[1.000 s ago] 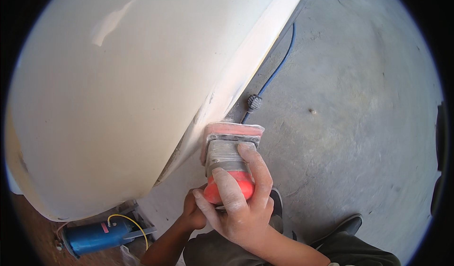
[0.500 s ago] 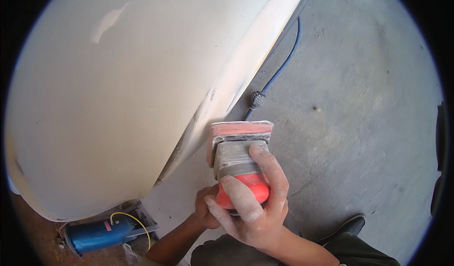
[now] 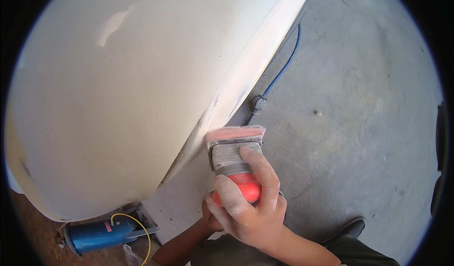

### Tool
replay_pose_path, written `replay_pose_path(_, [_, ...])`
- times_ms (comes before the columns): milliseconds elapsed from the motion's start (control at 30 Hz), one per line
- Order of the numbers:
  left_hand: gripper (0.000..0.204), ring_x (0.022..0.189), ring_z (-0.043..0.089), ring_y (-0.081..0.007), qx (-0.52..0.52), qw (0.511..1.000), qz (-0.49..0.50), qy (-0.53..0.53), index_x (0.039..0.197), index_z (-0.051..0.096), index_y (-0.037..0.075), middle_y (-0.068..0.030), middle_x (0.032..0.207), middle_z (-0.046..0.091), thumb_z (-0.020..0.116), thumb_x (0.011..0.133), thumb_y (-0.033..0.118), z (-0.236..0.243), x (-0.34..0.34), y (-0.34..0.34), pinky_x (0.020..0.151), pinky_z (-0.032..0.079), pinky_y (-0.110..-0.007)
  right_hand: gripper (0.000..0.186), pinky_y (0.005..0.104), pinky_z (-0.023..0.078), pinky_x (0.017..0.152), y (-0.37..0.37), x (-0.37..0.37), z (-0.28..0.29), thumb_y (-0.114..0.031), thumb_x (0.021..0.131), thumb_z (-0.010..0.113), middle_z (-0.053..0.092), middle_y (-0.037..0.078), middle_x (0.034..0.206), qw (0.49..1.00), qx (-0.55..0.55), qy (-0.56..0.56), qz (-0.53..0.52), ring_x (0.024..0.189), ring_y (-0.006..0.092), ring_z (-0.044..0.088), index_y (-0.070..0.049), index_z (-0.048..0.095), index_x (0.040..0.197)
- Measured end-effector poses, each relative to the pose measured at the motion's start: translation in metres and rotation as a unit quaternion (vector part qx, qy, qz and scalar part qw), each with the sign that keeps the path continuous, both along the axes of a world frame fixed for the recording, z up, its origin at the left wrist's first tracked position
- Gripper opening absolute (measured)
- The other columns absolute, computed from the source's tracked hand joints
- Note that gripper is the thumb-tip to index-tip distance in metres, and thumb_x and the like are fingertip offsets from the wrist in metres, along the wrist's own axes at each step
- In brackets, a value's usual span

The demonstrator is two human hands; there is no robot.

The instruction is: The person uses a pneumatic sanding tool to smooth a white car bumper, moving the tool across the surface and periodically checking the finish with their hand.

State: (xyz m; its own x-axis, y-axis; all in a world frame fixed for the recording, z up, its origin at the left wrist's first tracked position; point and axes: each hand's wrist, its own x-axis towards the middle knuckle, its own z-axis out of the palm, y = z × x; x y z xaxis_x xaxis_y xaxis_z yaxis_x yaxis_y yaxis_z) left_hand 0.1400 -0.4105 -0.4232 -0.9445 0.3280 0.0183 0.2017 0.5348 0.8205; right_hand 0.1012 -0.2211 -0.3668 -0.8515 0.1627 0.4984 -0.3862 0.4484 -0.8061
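No readable text, pink label (image 3: 108, 226) on blue cylinder (image 3: 87, 239)

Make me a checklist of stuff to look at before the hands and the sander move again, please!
1. Right hand holding the red-and-grey sander: ok, it grips the body from above.
2. Left hand holding on too: cannot tell, it is mostly hidden behind the right hand.
3. Pink pad touching the edge of the pale curved panel: cannot tell, they overlap in this view.
4. Visible part of the blue cord away from the right hand: ok, it runs beyond the pad.
5. Visible shoe off that cord: ok, they are well apart.
6. Sander switched off: cannot tell from a picture.
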Motion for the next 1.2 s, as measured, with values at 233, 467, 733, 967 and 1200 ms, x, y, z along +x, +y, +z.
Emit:
replay_pose_path(233, [0.032, 0.087, 0.073, -0.0228, -0.001, 1.000, -0.006, 0.004, 0.120, 0.066, 0.002, -0.0126, 0.102, 0.074, 0.061, 0.099, 0.026, -0.007, 0.000, 0.002, 0.072, 0.055, -0.036, 0.051, 0.0362, 0.063, 0.073, 0.006, 0.003, -0.004, -0.022, 0.067, 0.092, 0.053, 0.026, 0.138, 1.000, 0.004, 0.009, -0.013, 0.108, 0.0381, 0.067, -0.020, 0.069, 0.112])
replay_pose_path(467, [0.029, 0.083, 0.072, -0.0214, 0.009, 0.999, -0.018, -0.036, 0.118, 0.067, 0.001, -0.0121, 0.098, 0.075, 0.057, 0.101, 0.022, 0.021, -0.029, 0.033, 0.070, 0.054, -0.034, 0.051, 0.0329, 0.060, 0.067, 0.018, -0.014, 0.009, -0.012, 0.068, 0.083, 0.054, 0.025, 0.138, 0.997, -0.017, 0.038, -0.066, 0.106, 0.0341, 0.067, -0.021, 0.065, 0.116])
replay_pose_path(733, [0.032, 0.066, 0.068, -0.0263, -0.015, 0.998, -0.067, 0.012, 0.116, 0.069, -0.002, -0.0130, 0.087, 0.071, 0.053, 0.102, 0.021, 0.084, -0.046, 0.041, 0.062, 0.052, -0.033, 0.069, 0.0502, 0.041, 0.109, 0.027, -0.008, 0.014, -0.024, 0.080, 0.089, 0.041, 0.030, 0.141, 0.991, -0.127, 0.028, -0.026, 0.137, 0.0430, 0.043, -0.006, 0.045, 0.131])
replay_pose_path(967, [0.029, 0.059, 0.062, -0.0253, -0.036, 0.999, -0.026, -0.026, 0.110, 0.069, 0.000, -0.0113, 0.075, 0.066, 0.054, 0.102, 0.023, 0.095, -0.051, 0.023, 0.057, 0.049, -0.036, 0.070, 0.0494, 0.042, 0.107, 0.003, -0.011, 0.006, -0.018, 0.080, 0.087, 0.041, 0.029, 0.139, 0.987, -0.155, 0.008, -0.046, 0.136, 0.0422, 0.042, -0.005, 0.042, 0.133])
replay_pose_path(1200, [0.032, 0.063, 0.067, -0.0282, -0.040, 0.998, -0.028, 0.026, 0.112, 0.068, 0.000, -0.0117, 0.079, 0.068, 0.056, 0.103, 0.029, 0.097, -0.050, 0.030, 0.060, 0.052, -0.036, 0.065, 0.0457, 0.056, 0.091, 0.002, -0.020, -0.001, -0.022, 0.072, 0.094, 0.043, 0.030, 0.141, 0.977, -0.194, 0.074, -0.045, 0.123, 0.0433, 0.057, -0.011, 0.058, 0.125])
